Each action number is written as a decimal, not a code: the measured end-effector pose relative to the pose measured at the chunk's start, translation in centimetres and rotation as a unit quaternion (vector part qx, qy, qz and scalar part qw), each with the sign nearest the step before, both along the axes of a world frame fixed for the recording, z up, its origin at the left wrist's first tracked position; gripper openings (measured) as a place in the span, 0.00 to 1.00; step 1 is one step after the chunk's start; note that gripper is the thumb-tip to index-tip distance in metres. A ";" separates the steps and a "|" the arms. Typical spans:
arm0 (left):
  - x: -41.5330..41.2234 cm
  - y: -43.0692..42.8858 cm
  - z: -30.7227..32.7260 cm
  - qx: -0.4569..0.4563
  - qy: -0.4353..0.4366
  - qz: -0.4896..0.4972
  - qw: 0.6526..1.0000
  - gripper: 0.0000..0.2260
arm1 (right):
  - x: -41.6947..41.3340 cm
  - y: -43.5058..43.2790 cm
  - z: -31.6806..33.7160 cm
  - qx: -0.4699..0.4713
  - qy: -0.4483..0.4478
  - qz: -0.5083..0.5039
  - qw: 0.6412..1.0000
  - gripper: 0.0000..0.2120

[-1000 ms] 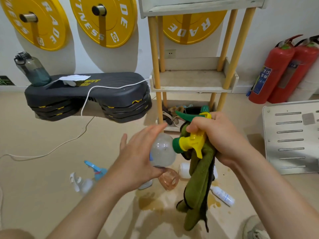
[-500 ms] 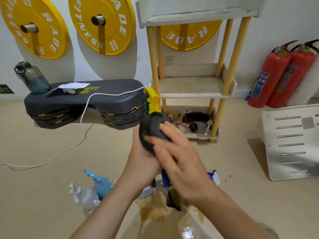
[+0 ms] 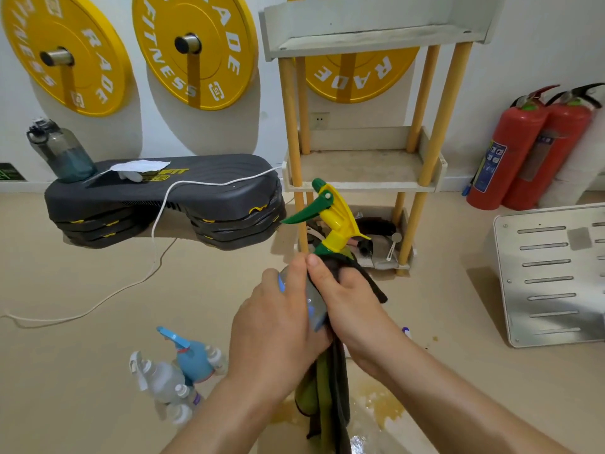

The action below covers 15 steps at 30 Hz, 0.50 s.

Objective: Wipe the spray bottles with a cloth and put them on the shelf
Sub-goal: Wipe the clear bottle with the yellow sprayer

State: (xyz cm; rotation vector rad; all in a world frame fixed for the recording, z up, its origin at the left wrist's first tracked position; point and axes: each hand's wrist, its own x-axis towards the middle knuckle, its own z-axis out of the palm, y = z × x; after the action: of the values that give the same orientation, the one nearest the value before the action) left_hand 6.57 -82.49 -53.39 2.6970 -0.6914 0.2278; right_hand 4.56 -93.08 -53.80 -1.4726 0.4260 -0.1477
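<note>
A clear spray bottle (image 3: 315, 303) with a yellow and green trigger head (image 3: 330, 214) is held upright in front of me. My left hand (image 3: 278, 326) grips its body from the left. My right hand (image 3: 347, 303) grips a dark green cloth (image 3: 327, 401) against the bottle's right side and neck; the cloth hangs down below both hands. The wooden shelf (image 3: 360, 178) stands just behind, its middle level bare. More spray bottles (image 3: 176, 371), one with a blue head, lie on the floor at lower left.
A black step platform (image 3: 163, 198) with a water bottle (image 3: 60, 152) and a white cord stands at left. Two red fire extinguishers (image 3: 537, 145) stand at right, beside a metal panel (image 3: 553, 273). A wet brownish spill (image 3: 376, 407) marks the floor below my hands.
The bottle has come upright with its trigger head now above my hands. My right hand with the cloth has slid from the top of the bottle down its side.
</note>
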 end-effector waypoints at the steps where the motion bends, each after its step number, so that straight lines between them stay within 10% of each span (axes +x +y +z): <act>1: -0.2 -0.3 -0.2 0.022 -0.015 0.008 1.000 0.38 | 0.1 0.3 0.1 0.024 -0.017 -0.032 0.999 0.18; 6: -0.9 -0.4 -0.9 -0.193 0.148 -0.008 0.970 0.43 | 0.7 -2.0 1.8 0.146 -0.054 -0.055 0.986 0.09; 12: -0.2 -0.6 -0.6 -0.509 0.459 -0.111 0.720 0.45 | 1.3 -5.6 4.0 0.208 -0.072 0.130 0.967 0.11; 15: 0.3 -1.1 -0.5 -0.500 0.444 -0.076 0.739 0.44 | 2.0 -5.2 3.1 0.142 -0.063 0.047 0.987 0.15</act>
State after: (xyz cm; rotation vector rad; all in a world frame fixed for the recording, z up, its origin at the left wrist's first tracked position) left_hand 6.91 -83.60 -53.89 1.4015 -0.3001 -0.5615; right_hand 6.58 -98.32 -50.74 -1.1930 0.2610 -0.1000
